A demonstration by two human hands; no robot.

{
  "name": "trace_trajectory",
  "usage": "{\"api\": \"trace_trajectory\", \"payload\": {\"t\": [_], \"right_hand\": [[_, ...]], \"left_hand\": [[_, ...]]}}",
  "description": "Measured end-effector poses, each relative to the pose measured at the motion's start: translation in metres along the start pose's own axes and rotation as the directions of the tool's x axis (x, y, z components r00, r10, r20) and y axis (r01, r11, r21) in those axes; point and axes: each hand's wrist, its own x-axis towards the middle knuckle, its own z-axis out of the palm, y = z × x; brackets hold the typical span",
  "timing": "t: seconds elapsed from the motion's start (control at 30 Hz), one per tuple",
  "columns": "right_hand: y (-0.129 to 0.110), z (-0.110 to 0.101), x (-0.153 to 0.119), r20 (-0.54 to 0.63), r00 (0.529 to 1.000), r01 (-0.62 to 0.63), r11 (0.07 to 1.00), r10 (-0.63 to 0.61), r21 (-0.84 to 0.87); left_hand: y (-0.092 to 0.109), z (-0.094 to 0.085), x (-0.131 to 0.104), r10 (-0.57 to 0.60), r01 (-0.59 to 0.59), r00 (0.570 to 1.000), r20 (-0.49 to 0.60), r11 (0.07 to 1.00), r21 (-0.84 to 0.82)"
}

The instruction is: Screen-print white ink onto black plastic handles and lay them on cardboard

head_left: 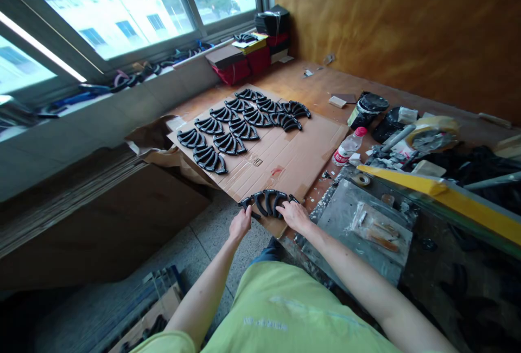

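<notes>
Nearest the body, the person's left hand (240, 225) and right hand (295, 216) grasp opposite ends of one black fan (268, 201) of curved pieces, the fingers of each drawn in to a narrow pinch. The fan is at the near corner of a cardboard sheet (280, 152); its long axis runs left to right across the person's front, the arched edge bowed away and the free tips pointing back toward the body. It seems to have about six pieces, though the hands cover its ends. To the right are one small tape roll (361, 180) and, beyond it, one red-capped bottle (345, 149), upright. Farther along the sheet lie twelve similar fans (229, 144), arranged in slanting rows toward its left and far sides. Past the bottle, two dark tubs (368, 108) stand on the brown tabletop (315, 84)
</notes>
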Motion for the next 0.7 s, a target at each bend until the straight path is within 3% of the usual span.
{"api": "trace_trajectory", "payload": {"t": [0.23, 0.43, 0.5, 0.57, 0.63, 0.7], "right_hand": [[-0.009, 0.001, 0.016, 0.003, 1.000, -0.018, 0.995, 0.018, 0.102], [-0.006, 0.003, 0.029, -0.028, 0.999, -0.035, 0.980, 0.042, 0.196], [-0.006, 0.004, 0.029, -0.031, 0.999, -0.031, 0.977, 0.038, 0.210], [-0.006, 0.004, 0.029, -0.046, 0.999, -0.016, 0.976, 0.026, 0.218], [-0.007, 0.005, 0.029, -0.063, 0.998, -0.005, 0.973, 0.020, 0.230], [-0.006, 0.005, 0.030, -0.074, 0.997, 0.001, 0.968, 0.018, 0.251]], "left_hand": [[0.015, -0.005, 0.022, 0.085, -0.085, 0.996, 0.007, 0.991, 0.100], [0.028, -0.011, 0.031, 0.165, -0.151, 0.981, -0.100, 0.980, 0.128], [0.028, -0.008, 0.024, 0.227, -0.206, 0.958, -0.174, 0.970, 0.130], [0.029, -0.002, 0.017, 0.357, -0.334, 0.904, -0.233, 0.933, 0.134], [0.032, 0.004, 0.014, 0.481, -0.453, 0.846, -0.230, 0.876, 0.164], [0.038, 0.008, 0.017, 0.525, -0.489, 0.832, -0.181, 0.847, 0.209]]}}
